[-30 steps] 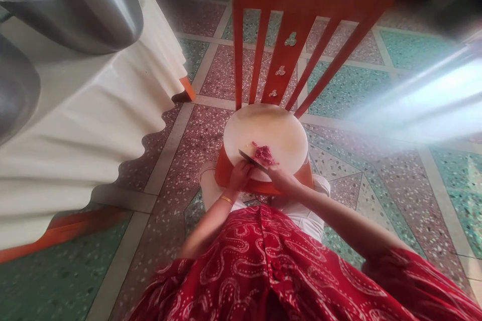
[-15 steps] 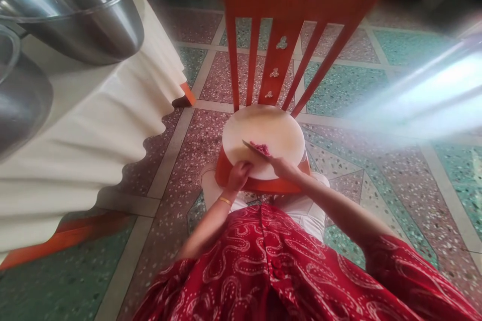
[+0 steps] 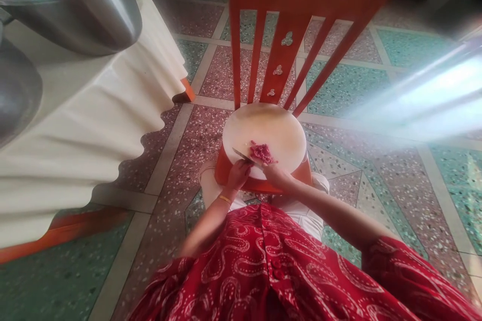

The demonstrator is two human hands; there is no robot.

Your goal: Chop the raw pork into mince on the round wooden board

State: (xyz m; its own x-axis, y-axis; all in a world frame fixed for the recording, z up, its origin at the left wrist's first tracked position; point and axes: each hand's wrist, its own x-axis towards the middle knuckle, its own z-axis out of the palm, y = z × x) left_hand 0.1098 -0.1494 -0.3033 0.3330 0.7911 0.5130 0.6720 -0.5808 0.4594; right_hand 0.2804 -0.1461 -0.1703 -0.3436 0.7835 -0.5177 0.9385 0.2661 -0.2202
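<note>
Round board (image 3: 280, 128) on chair seat; knife (image 3: 243, 156) handle hidden under right hand (image 3: 276, 176).

hands: 2, left hand (image 3: 238, 173) and right hand (image 3: 276, 175), both low centre at the near edge of the board
knife: 1 (image 3: 243, 156), blade just left of the meat
meat pile: 1, red minced heap (image 3: 261, 152), near the centre of the board
cutting board: 1, round, pale (image 3: 276, 128), centre of frame
chair: 1, orange, slatted back (image 3: 278, 55), upper centre
steel bowls: 2, one upper left (image 3: 75, 15), one cut off at the left edge (image 3: 15, 90)
table with cream cloth: 1 (image 3: 94, 120), left side
bangle: 1, gold (image 3: 226, 199), on the left wrist
</note>
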